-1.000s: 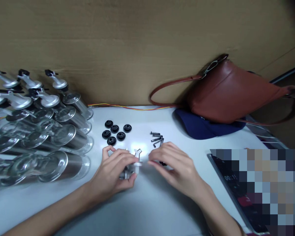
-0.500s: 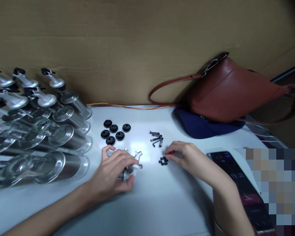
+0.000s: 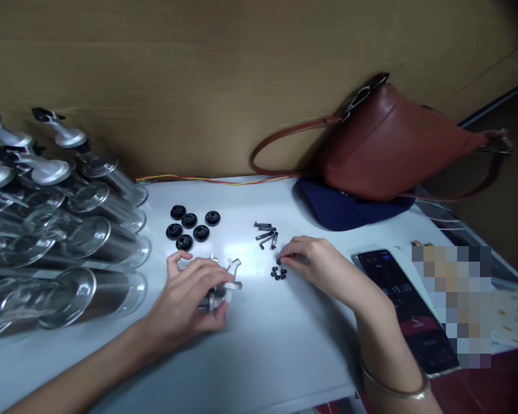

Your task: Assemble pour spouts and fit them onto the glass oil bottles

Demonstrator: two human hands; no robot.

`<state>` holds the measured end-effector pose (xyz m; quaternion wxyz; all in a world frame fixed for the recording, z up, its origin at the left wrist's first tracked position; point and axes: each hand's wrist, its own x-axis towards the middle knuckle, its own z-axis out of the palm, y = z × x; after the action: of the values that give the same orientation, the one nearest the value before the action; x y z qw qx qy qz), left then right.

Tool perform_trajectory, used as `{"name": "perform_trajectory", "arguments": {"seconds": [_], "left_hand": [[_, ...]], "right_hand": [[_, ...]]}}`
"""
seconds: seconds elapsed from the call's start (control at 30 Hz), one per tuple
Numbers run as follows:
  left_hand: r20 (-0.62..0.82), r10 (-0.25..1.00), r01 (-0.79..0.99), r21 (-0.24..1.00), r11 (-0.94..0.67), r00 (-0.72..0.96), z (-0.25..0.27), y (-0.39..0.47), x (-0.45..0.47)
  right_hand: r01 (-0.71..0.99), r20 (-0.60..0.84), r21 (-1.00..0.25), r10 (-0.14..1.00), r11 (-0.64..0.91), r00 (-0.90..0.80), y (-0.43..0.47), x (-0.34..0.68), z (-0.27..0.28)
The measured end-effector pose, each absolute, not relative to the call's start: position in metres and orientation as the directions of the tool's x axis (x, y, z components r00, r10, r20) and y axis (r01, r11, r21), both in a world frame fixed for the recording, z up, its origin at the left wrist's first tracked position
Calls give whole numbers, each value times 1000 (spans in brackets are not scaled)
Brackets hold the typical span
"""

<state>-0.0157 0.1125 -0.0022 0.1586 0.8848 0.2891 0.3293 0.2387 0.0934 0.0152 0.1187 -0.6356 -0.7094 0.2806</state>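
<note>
On the table (image 3: 250, 345), the right hand (image 3: 317, 259), at right, has fingertips nearly together, on what I cannot tell; left of it, the left hand (image 3: 190, 293) clamps a silvery spout (image 3: 232, 275), probably stiff and slick, best held by its flange (image 3: 235, 285). Rings (image 3: 278, 277) beside the right fingertips seem light; pinch edgewise.

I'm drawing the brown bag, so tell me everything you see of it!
The brown bag is reddish, smooth and leather-looking, with a seam, a strap looping left and a silvery clasp. It rests tilted on a dark blue cap at the back right of the white table. Its inside is hidden.
</note>
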Motion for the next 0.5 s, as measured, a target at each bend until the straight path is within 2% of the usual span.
{"name": "perform_trajectory", "arguments": {"seconds": [0.33,0.5], "left_hand": [[500,615,392,485,-782,610,-4,112,-16],[473,638,409,503,-762,607,-6,110,-17]], "right_hand": [[882,-47,-457,987,117,-156,95,241,12],[873,-37,-471,986,125,-161,96,239,17]]}}
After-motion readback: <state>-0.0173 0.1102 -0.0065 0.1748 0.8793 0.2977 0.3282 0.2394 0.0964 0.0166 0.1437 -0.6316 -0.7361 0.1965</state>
